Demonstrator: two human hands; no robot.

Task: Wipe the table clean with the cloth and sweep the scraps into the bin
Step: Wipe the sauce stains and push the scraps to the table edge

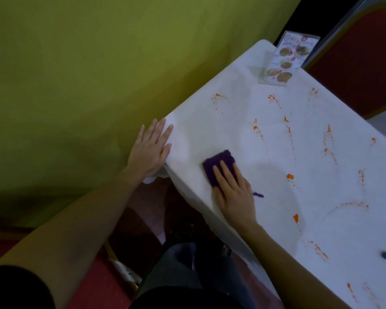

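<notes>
A white-covered table (pixel 243 112) runs diagonally from the lower right to the upper middle. Orange smears and scraps (pixel 290 176) are scattered over most of it. A folded purple cloth (pixel 218 163) lies near the table's left edge. My right hand (pixel 234 192) presses flat on the cloth with straight fingers. My left hand (pixel 151 150) rests flat against the table's corner, fingers straight, over the hanging white cover. No bin is in view.
A clear menu stand (pixel 285 61) with food pictures stands at the far end of the table. A small dark speck (pixel 384 254) sits near the right edge. A green wall (pixel 76 74) is close on the left. A red chair (pixel 361 63) stands behind the table.
</notes>
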